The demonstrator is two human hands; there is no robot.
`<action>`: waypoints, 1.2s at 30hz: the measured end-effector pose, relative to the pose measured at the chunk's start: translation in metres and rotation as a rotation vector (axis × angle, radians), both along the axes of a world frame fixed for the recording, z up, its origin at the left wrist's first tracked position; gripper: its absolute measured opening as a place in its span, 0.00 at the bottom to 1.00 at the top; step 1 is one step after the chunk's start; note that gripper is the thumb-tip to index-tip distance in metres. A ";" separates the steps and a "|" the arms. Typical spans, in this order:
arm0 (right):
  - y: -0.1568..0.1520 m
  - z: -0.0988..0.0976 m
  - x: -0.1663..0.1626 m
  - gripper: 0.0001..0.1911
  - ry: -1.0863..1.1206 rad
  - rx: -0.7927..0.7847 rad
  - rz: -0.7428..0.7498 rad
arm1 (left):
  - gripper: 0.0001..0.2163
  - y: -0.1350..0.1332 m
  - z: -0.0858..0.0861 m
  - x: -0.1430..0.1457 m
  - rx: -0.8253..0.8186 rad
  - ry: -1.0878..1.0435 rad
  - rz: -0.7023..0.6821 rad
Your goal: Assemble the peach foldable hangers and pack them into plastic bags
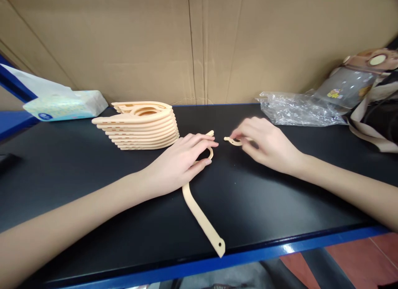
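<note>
My left hand (189,158) lies over a beige plastic hanger arm (202,216) on the table, thumb and fingers closed around its curved upper end. The arm's long flat bar, with a small hole at its tip, reaches toward the table's front edge. Part of the piece is hidden under the palm. A short gap to the right, my right hand (264,144) pinches a small curved beige hook (235,143) between thumb and fingers; a round knob shows at its left end. Just left of my left hand stands a neat stack of beige hanger pieces (139,133).
The black table (258,206) has a blue front edge. At back left is a tissue pack (68,104). A crumpled clear plastic bag (295,108), a clear bottle (348,86) with a brown lid and a pale strap (363,127) are at back right. Cardboard (139,44) stands behind.
</note>
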State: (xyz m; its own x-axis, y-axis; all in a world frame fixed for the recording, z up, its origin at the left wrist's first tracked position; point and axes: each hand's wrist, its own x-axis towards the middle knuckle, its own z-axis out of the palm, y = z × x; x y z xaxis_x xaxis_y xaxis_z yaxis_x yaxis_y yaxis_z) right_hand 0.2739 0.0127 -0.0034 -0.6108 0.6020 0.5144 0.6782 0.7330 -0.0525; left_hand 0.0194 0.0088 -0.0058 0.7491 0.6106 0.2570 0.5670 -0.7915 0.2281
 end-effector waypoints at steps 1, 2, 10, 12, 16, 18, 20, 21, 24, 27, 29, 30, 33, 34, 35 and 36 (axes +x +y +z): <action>-0.009 0.003 -0.004 0.12 -0.024 0.069 0.085 | 0.15 0.000 -0.002 0.001 0.006 -0.036 0.017; -0.018 0.006 -0.009 0.12 -0.045 0.092 0.198 | 0.15 0.001 -0.003 0.001 0.005 -0.069 0.033; -0.056 0.010 -0.028 0.14 -0.191 -0.050 0.523 | 0.13 0.003 -0.005 0.002 -0.140 -0.228 0.078; -0.045 0.009 -0.023 0.12 -0.196 -0.023 0.445 | 0.12 0.004 -0.005 0.002 -0.158 -0.233 0.087; -0.023 0.008 -0.012 0.12 -0.170 -0.059 0.290 | 0.11 0.004 -0.002 0.003 -0.201 -0.236 0.086; -0.017 0.006 -0.009 0.11 -0.150 -0.096 0.219 | 0.11 0.003 -0.001 0.004 -0.218 -0.226 0.090; -0.013 0.005 -0.007 0.10 -0.123 -0.128 0.188 | 0.11 0.002 0.000 0.004 -0.228 -0.213 0.098; -0.012 0.005 -0.007 0.09 -0.096 -0.140 0.181 | 0.11 0.002 0.001 0.005 -0.226 -0.209 0.098; -0.008 0.003 -0.005 0.09 0.018 -0.136 0.120 | 0.13 0.001 0.002 0.004 -0.213 -0.205 0.080; -0.001 0.002 -0.002 0.10 0.045 -0.109 -0.028 | 0.15 -0.003 0.002 0.004 -0.175 -0.192 0.052; 0.003 0.001 -0.001 0.12 -0.002 -0.122 -0.111 | 0.12 -0.006 0.003 0.006 -0.114 -0.163 0.021; 0.004 0.000 0.000 0.12 -0.022 -0.139 -0.134 | 0.11 -0.008 0.003 0.008 -0.086 -0.133 -0.001; 0.006 -0.001 -0.001 0.10 -0.018 -0.167 -0.146 | 0.09 -0.013 0.002 0.012 -0.060 -0.036 -0.076; 0.006 -0.001 -0.001 0.09 -0.003 -0.161 -0.144 | 0.07 -0.014 0.002 0.013 -0.067 -0.011 -0.094; 0.006 -0.001 -0.001 0.08 0.011 -0.151 -0.145 | 0.06 -0.015 0.003 0.014 -0.071 0.000 -0.107; 0.006 -0.001 -0.001 0.07 0.022 -0.142 -0.150 | 0.06 -0.016 0.003 0.015 -0.071 0.005 -0.115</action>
State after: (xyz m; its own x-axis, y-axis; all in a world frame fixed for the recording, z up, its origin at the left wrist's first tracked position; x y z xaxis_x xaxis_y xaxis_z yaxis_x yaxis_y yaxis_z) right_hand 0.2726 0.0187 -0.0046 -0.4987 0.7527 0.4298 0.7764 0.6084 -0.1645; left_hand 0.0340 -0.0069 -0.0028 0.8163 0.5370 0.2127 0.4744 -0.8334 0.2835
